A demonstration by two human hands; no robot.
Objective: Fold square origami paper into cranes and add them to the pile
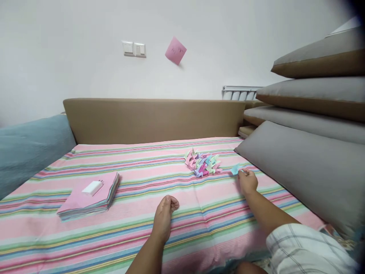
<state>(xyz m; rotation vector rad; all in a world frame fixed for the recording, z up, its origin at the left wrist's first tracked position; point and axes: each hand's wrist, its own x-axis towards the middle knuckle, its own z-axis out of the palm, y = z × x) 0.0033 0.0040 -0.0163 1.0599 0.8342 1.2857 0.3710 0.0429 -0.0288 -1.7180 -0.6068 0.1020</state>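
Many folded papers [202, 164] lie done in a heap; one blue piece [235, 169], pinched by the right hand [248, 182], is just right of it. The left hand [164, 213] curls loosely closed, seemingly on nothing. Flat sheets [99, 203] lie unfolded under a charger [92, 188]. Striped cloth [137, 236] spreads below, cushions [302, 163] at right, wall [85, 68] behind

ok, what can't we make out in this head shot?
All head view:
- Pink note: writing too small to read.
- Origami cranes: overlap each other, no sure count.
- Blue paper: near end covered by the right hand.
- Left hand: curled fingers hide the palm.
- Gray cushions: cut off by right edge.
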